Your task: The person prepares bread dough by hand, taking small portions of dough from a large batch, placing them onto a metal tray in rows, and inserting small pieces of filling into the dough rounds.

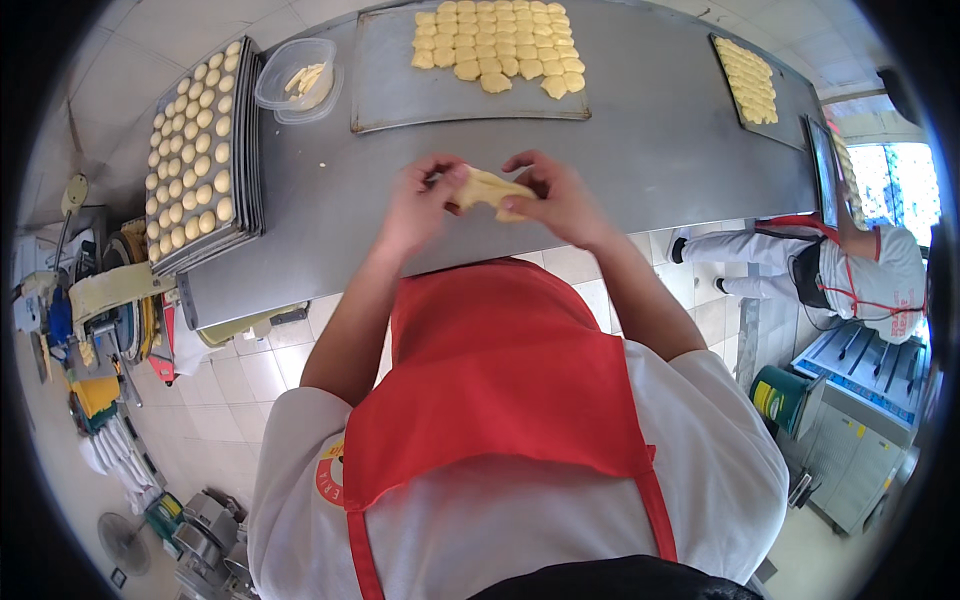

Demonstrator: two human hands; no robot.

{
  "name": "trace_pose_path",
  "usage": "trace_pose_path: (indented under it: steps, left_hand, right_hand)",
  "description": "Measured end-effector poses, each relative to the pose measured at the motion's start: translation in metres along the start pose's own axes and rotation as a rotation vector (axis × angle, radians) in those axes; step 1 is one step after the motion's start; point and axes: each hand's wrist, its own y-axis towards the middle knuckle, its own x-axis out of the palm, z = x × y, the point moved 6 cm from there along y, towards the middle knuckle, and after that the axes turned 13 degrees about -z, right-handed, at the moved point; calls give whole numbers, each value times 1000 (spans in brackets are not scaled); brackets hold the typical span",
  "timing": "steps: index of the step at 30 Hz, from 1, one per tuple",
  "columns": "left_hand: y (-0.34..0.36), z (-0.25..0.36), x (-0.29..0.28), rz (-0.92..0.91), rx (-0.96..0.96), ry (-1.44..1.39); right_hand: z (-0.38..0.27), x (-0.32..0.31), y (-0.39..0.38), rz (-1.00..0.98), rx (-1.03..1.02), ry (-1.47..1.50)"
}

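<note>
A pale yellow piece of dough [487,188] is stretched between my two hands, just above the near part of the metal table [345,195]. My left hand [425,198] pinches its left end with thumb and fingers. At the other end my right hand [553,195] grips the dough, with one finger raised. Beyond my hands lies a metal tray [388,85], its upper right part covered by close rows of flattened dough pieces [497,40]. To the left of that tray, a clear plastic tub [297,75] holds several pale yellow sticks.
Stacked trays with rows of round dough balls [190,150] stand at the table's left end. A tray of dough pieces [748,82] lies at the far right. Beside the right end, another person in white clothes [855,265] handles a tray. A glass-topped cabinet [862,370] stands behind.
</note>
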Motion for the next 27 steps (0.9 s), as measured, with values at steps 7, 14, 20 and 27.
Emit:
trace_pose_path:
  steps: [7,14,20,27]
  left_hand:
    - [-89,-65,-143,190,-59,1145]
    - [9,-87,-71,288,183,1337]
    - [-22,-106,-140,199,201,1257]
    - [26,-77,-53,104,257,1352]
  right_hand:
    - [84,-60,-42,267,90,-560]
    - [96,59,86,-81,-343,-1212]
    - [133,-59,52,229,-345,-1256]
    - [102,20,78,156,-301,-1104]
